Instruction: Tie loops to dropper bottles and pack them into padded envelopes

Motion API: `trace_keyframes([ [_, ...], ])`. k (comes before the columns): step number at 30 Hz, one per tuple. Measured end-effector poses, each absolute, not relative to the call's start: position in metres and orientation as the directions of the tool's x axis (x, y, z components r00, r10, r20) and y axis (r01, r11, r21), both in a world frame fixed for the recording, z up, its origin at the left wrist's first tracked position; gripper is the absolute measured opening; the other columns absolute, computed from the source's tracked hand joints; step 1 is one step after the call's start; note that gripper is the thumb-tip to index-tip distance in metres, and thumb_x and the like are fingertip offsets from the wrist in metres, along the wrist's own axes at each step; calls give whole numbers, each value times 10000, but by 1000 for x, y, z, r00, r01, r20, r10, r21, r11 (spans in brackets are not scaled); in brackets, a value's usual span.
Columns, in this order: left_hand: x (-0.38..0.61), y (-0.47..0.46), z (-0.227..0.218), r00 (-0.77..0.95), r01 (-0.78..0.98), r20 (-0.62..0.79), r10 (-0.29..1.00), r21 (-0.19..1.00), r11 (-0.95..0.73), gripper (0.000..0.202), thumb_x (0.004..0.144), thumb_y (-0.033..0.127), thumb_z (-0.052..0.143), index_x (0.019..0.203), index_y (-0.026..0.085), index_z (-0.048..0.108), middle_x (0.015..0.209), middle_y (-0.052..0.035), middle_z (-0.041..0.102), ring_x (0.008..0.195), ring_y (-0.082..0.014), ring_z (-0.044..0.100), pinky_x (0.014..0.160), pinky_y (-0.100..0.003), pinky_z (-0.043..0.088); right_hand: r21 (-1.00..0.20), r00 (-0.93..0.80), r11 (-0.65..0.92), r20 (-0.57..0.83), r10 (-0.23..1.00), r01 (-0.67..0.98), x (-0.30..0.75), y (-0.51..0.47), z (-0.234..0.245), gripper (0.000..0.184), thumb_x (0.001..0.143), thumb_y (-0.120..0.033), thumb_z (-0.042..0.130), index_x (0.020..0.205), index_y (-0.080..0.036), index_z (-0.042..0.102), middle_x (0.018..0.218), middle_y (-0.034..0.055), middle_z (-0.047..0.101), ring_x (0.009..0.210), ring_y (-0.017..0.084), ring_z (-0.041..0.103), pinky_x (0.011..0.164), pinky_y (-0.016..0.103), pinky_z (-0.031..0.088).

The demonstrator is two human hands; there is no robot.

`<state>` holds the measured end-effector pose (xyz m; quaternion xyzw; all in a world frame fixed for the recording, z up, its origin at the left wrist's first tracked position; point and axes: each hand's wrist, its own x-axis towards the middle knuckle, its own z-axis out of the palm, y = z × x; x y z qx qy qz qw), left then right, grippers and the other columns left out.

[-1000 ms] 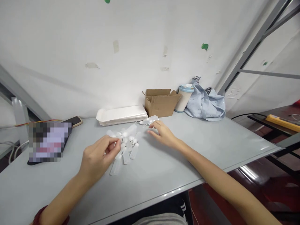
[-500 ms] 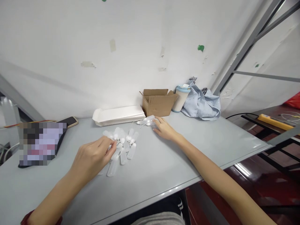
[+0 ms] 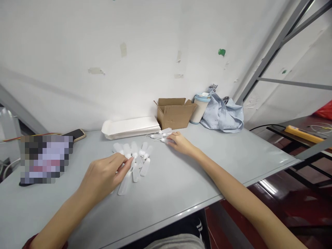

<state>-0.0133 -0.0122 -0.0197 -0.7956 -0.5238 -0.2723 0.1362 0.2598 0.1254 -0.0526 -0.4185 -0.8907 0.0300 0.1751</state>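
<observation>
A pile of small clear plastic pieces (image 3: 135,172) with white ends and thin white cords lies on the grey table (image 3: 166,186). Over the pile, my left hand (image 3: 109,173) is closed, thumb and forefinger pinched by the white ends; what they hold is too small to make out. Further right and back, my right hand (image 3: 181,143) has its fingers around the far end of a similar plastic piece (image 3: 164,140), its cord pointing left. Just behind that piece lie more of the same kind (image 3: 164,131), close to the cardboard box.
White flat cartons (image 3: 132,127) and an open cardboard box (image 3: 175,118) stand along the wall. Right of them are a lidded cup (image 3: 199,109) and a light blue cloth bag (image 3: 223,114). A phone (image 3: 77,134) and a pixelated item (image 3: 48,159) lie left.
The piece at my right hand now lies nearer to me, apart from those behind it. My left hand has shifted slightly right over the pile, where some pieces have moved.
</observation>
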Motion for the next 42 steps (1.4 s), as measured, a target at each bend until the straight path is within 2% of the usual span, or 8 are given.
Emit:
trace_keyframes([
  [4,-10,-13,-21,333,897,587,738,43,-440,349,899,334,419,587,193,482,497,36,432,446,-102,324,482,-260,229,-292,-587,642,260,767,709,259,120,-47,143,842,-236,580,931,-150,652,933,113,620,913,245,553,778,337,432],
  [8,-8,-15,-22,340,888,590,733,56,-456,344,900,320,424,586,191,481,499,37,440,443,-100,324,484,-254,246,-477,-515,607,323,794,636,259,108,-26,178,863,-262,542,923,-128,642,890,92,632,829,207,565,733,314,421],
  [13,-6,-17,-19,310,871,564,765,153,-466,271,904,311,421,719,182,572,538,35,482,451,-99,379,485,-233,291,-733,-470,512,295,832,447,251,84,-6,266,912,-339,460,963,-150,640,907,56,657,780,158,583,675,274,418],
  [17,-2,-17,-16,261,846,535,804,274,-457,240,900,328,434,826,176,604,568,34,522,461,-99,416,503,-225,340,-841,-540,458,252,803,288,242,70,-7,266,909,-363,476,939,-157,642,815,30,629,774,145,579,717,281,433],
  [23,4,-20,-14,209,749,430,878,507,-426,270,871,400,495,935,180,637,583,30,594,478,-109,472,504,-218,388,-891,-611,413,223,759,188,235,59,-10,262,911,-372,488,969,-170,644,818,27,619,782,143,567,756,301,451],
  [31,9,-21,-13,204,654,189,960,704,-278,278,879,416,461,867,206,643,618,23,604,522,-117,500,490,-218,375,-917,-617,378,222,755,132,234,55,-9,259,897,-385,516,962,-175,653,843,37,638,797,148,581,781,320,476],
  [37,12,-19,-7,113,404,-22,993,915,-26,307,845,470,513,778,189,616,536,56,505,439,-78,421,491,-213,383,-925,-639,370,231,734,90,232,52,-12,257,895,-375,527,976,-167,654,904,52,662,833,154,601,794,328,484],
  [42,13,-19,-2,116,238,-107,987,968,77,307,787,476,596,714,177,596,602,43,554,434,-64,433,505,-220,410,-929,-649,365,245,720,54,229,47,-12,240,880,-352,557,976,-160,664,901,53,671,842,156,617,797,325,489],
])
